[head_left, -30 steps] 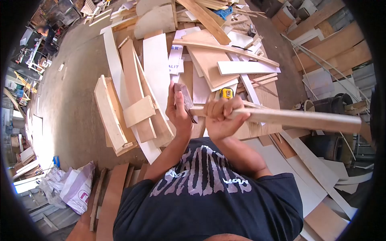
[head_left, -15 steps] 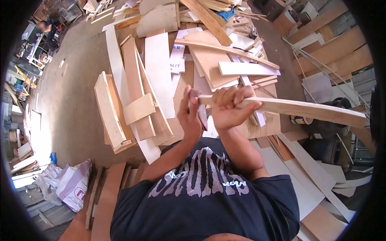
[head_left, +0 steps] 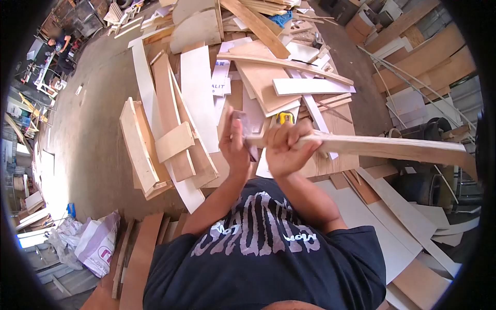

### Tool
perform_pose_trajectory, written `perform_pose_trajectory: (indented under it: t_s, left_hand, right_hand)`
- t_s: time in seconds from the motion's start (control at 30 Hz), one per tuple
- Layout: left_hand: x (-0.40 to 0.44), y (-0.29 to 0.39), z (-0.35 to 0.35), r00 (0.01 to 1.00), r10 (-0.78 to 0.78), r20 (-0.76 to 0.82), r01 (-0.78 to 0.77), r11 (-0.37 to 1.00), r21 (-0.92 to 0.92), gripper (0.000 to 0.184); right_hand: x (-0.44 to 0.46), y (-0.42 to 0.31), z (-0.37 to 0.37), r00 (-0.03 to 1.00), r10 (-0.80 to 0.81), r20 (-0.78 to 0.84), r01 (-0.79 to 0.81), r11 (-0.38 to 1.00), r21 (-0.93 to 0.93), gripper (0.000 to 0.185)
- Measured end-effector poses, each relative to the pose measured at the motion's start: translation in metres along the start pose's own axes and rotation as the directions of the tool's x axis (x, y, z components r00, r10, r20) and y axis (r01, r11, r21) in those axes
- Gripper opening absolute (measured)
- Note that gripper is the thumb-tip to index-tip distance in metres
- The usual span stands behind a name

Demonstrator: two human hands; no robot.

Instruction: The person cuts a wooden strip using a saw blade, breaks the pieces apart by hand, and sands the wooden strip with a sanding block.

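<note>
Blue letters, "ALIT", on a white sheet at the table! Nearer, the right hand's grip clenches a long, pale wooden strip; the left hand's grip pinches a dull brownish pad at its left end.

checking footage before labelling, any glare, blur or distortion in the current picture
Head view: bright glare whitens the left part of the floor; head view: the left grip and its brownish block look slightly blurred, perhaps from motion; head view: fisheye-like distortion, with black corners around a rounded image.
</note>
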State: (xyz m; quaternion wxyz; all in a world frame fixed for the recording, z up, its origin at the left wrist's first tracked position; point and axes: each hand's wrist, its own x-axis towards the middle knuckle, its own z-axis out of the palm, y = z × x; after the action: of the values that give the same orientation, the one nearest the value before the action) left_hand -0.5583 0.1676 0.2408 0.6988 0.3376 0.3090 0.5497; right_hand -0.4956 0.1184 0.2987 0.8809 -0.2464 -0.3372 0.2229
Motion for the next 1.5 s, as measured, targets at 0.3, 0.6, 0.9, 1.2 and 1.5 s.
perform_pose_trajectory:
  t_s: [0.3, 0.6, 0.9, 1.2, 1.5]
  left_hand:
    - [-0.013, -0.025, 0.041, 0.999, -0.018, 0.034, 0.012, 0.985, 0.171, 0.049]
    - [-0.029, -0.044, 0.072, 0.986, 0.166, -0.014, -0.156, 0.951, 0.267, 0.048]
    - [-0.036, -0.063, 0.075, 0.982, 0.184, -0.048, -0.162, 0.942, 0.294, 0.052]
    - [-0.027, -0.059, 0.104, 0.942, 0.334, -0.015, -0.292, 0.844, 0.450, 0.049]
    - [-0.010, -0.074, 0.117, 0.959, 0.281, -0.018, -0.266, 0.926, 0.268, 0.049]
  right_hand:
    - [0.049, -0.024, -0.022, 0.999, -0.040, -0.018, 0.040, 0.999, 0.002, 0.058]
    - [0.073, -0.047, -0.049, 0.998, 0.068, -0.013, -0.067, 0.996, 0.057, 0.057]
    - [0.057, -0.060, -0.078, 0.991, 0.131, 0.007, -0.131, 0.984, 0.120, 0.059]
    - [0.053, -0.069, -0.106, 0.979, 0.201, -0.026, -0.196, 0.972, 0.132, 0.060]
    - [0.071, -0.068, -0.113, 0.996, 0.093, -0.006, -0.091, 0.981, 0.173, 0.061]
